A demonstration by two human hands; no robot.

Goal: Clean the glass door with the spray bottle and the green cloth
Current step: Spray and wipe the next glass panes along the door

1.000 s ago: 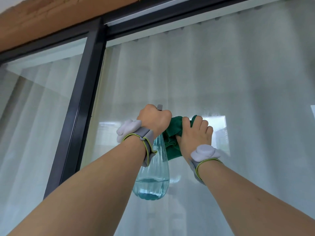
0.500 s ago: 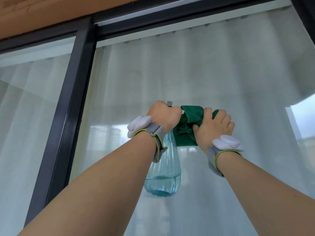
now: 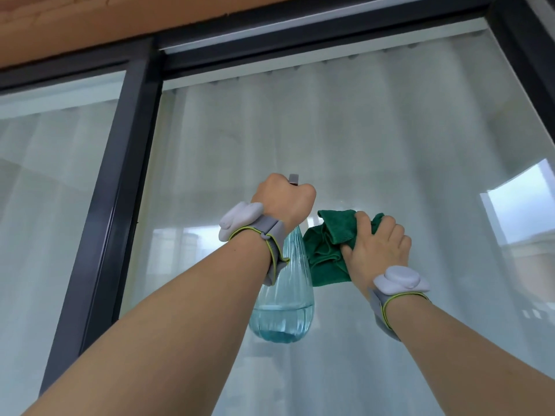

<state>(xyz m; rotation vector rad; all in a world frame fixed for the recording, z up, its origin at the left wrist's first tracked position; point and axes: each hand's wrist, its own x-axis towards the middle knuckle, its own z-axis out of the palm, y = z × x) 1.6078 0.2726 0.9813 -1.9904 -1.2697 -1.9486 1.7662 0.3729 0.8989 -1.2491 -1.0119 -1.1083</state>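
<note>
The glass door fills the view, with pale curtains behind it. My left hand is raised in a fist around the head of a clear spray bottle, which hangs below the wrist with blue liquid in its bottom. Only the grey tip of the nozzle shows above the fist. Just to the right, my right hand presses a crumpled green cloth flat against the glass. The cloth sticks out to the left of and above the fingers. Both wrists wear grey bands with white pods.
A dark vertical frame post stands left of the hands and separates a second pane. A dark top rail runs overhead under a wooden beam. Another dark frame edge is at the upper right.
Both hands have shifted to the right along the glass, and the cloth hand has drawn a little away from the bottle hand. The view has tilted up, showing more of the top rail.
</note>
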